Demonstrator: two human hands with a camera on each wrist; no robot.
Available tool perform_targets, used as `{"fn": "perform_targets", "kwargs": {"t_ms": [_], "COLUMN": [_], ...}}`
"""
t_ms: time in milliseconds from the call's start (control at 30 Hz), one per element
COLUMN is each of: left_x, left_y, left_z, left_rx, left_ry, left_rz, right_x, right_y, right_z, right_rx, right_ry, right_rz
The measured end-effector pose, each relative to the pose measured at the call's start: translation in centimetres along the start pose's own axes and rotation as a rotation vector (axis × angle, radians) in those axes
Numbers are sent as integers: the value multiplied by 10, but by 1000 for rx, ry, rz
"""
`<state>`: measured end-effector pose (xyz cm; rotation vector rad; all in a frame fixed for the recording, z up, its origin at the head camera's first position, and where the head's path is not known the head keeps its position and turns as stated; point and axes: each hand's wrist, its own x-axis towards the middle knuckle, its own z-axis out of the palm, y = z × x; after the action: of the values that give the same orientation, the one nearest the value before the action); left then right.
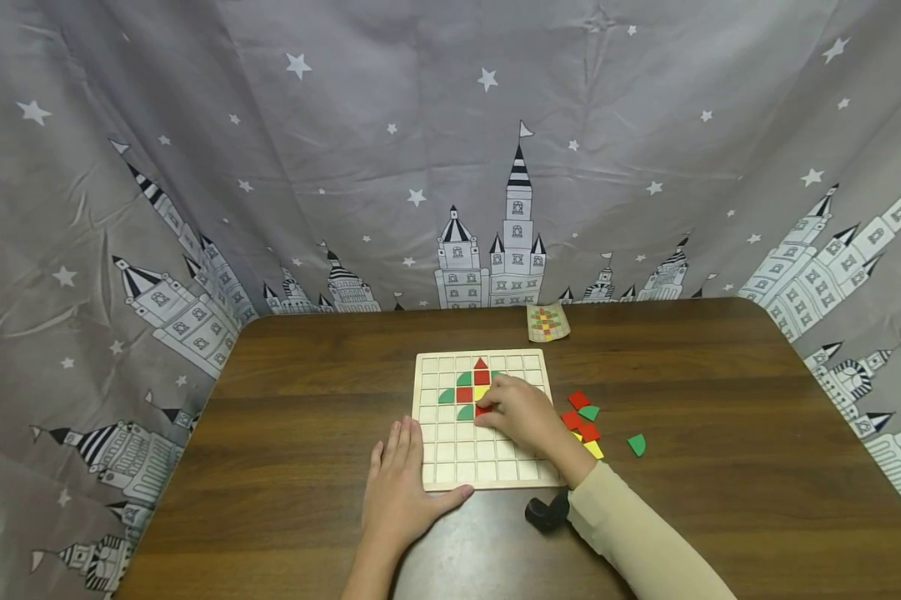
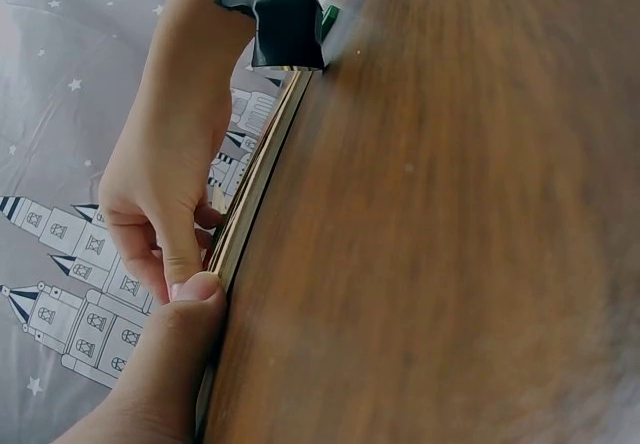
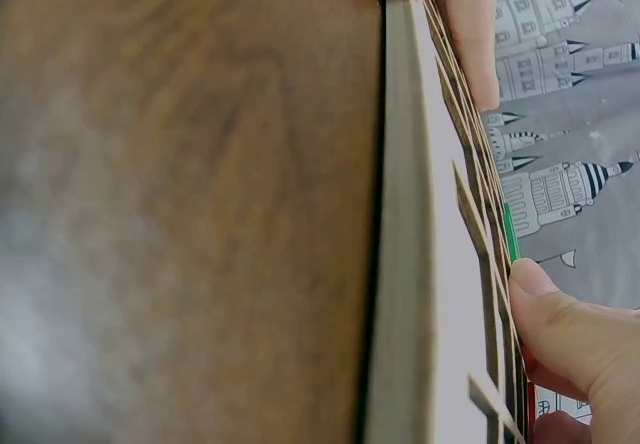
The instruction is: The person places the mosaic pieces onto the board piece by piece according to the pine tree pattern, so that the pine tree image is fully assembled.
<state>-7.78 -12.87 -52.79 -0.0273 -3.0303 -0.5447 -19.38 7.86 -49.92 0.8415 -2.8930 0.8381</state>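
A square wooden grid board (image 1: 450, 475) lies on the table, with red, green and yellow tiles set in its upper middle cells. My left hand (image 1: 401, 492) rests along the board's left side with fingers straight, its thumb (image 2: 185, 334) against the near edge. Over the middle of the board, my right hand (image 1: 525, 412) pinches a red tile (image 1: 483, 410) between thumb and fingers, just below a yellow tile (image 1: 481, 392). A green quarter-round tile (image 1: 465, 412) lies left of it. The right hand covers part of the board's right half.
Loose red, green and yellow tiles lie right of the board, including a red tile (image 1: 578, 400) and a separate green tile (image 1: 637, 445). A patterned card (image 1: 547, 322) sits at the table's back edge, before a grey castle-print curtain (image 1: 420, 125). A black wrist device (image 1: 548, 514) hangs under the right wrist.
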Motion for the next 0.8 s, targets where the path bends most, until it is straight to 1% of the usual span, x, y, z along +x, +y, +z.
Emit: {"fn": "perform_targets", "kwargs": {"t_ms": [133, 300, 567, 800], "left_x": [0, 0, 0, 0], "left_y": [0, -1, 0, 0], "left_z": [0, 1, 2, 2], "left_rx": [3, 2, -3, 0], "left_ry": [0, 3, 3, 9], "left_rz": [4, 5, -1, -2], "right_x": [0, -1, -6, -10], "right_y": [0, -1, -7, -7], "right_z": [0, -1, -4, -8], "right_rx": [5, 9, -36, -50], "right_ry": [1, -9, -17, -11], "right_rz": [14, 6, -13, -29]}}
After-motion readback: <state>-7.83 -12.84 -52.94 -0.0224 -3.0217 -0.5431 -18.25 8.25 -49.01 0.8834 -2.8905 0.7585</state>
